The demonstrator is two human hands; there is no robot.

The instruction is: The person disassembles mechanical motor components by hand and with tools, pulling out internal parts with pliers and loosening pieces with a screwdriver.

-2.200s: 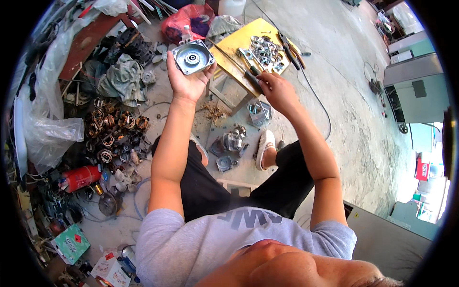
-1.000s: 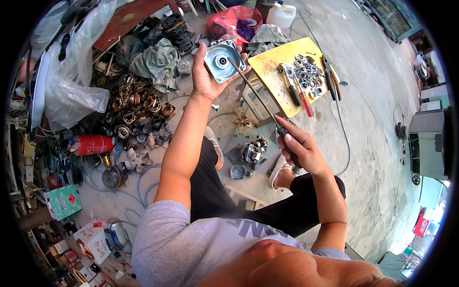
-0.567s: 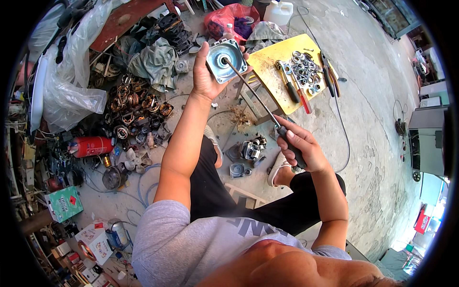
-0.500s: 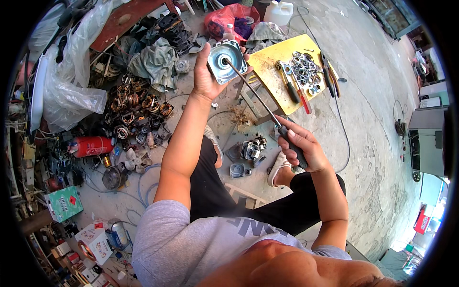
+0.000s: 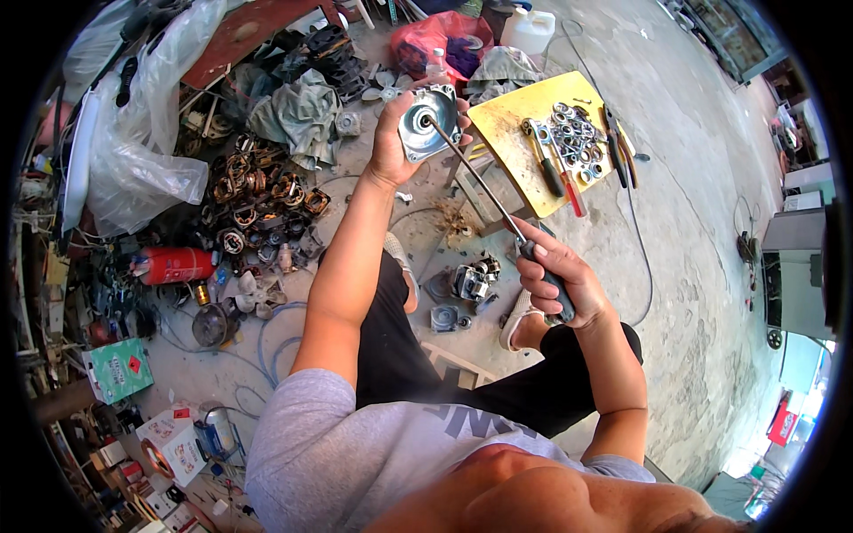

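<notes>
My left hand (image 5: pixel 387 149) is closed around a square metal motor end cover (image 5: pixel 414 142), lifted out in front of me with its hollow side facing me. In my right hand (image 5: pixel 577 277) is a long screwdriver (image 5: pixel 481 186), gripped by its dark handle. The shaft slants up and left, and its tip sits at the round hub in the middle of the cover. Whether the tip is inside the hub's hole or against its edge, I cannot tell.
Right of the cover stands a low yellow-topped table (image 5: pixel 502 115) with many bearings (image 5: pixel 579 140), a red-handled screwdriver (image 5: pixel 573 191) and pliers (image 5: pixel 613 147). Motor parts (image 5: pixel 475 280) lie between my feet. Scrap windings (image 5: pixel 244 191) and a red cylinder (image 5: pixel 178 265) are at left.
The cover has tilted slightly in my left hand, while the screwdriver tip stays at its hub. The whole view has shifted a little.
</notes>
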